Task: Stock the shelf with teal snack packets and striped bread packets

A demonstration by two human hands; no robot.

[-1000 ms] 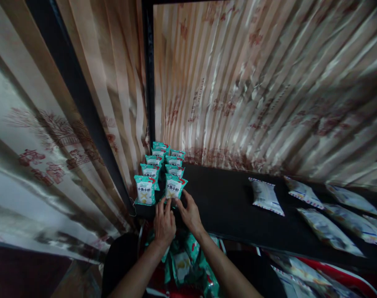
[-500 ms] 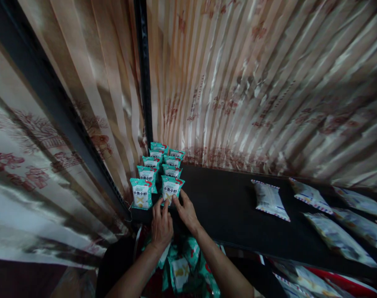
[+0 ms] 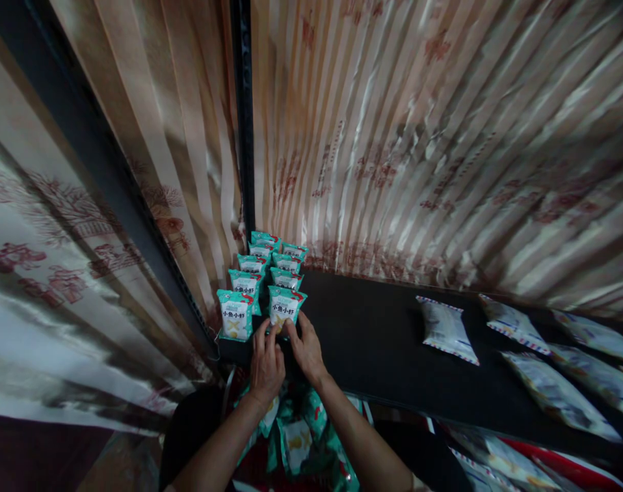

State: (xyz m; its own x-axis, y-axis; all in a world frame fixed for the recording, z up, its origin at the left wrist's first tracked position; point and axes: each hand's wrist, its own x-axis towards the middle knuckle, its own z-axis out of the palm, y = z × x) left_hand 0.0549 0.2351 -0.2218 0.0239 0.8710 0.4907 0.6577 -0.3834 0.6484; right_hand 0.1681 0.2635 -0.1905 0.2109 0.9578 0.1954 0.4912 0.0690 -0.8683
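Note:
A teal-and-white snack bag stands upright at the front of the right-hand row on a black shelf. My left hand has its fingers closed on the bag's lower left edge. Against the lower right side, my right hand grips it with the thumb on the front and the fingers around the side. Another teal snack bag stands to the left, heading a second row of matching bags. Below my forearms, more teal snack bags lie loosely in a container whose shape is mostly hidden.
On the black shelf to the right lie several clear-and-white packets. Dark metal posts and pleated patterned curtains bound the left and back. More packets sit below the shelf's front edge at right.
The view has shifted slightly. Both hands stay at the front bag, which stands in nearly the same spot in its row.

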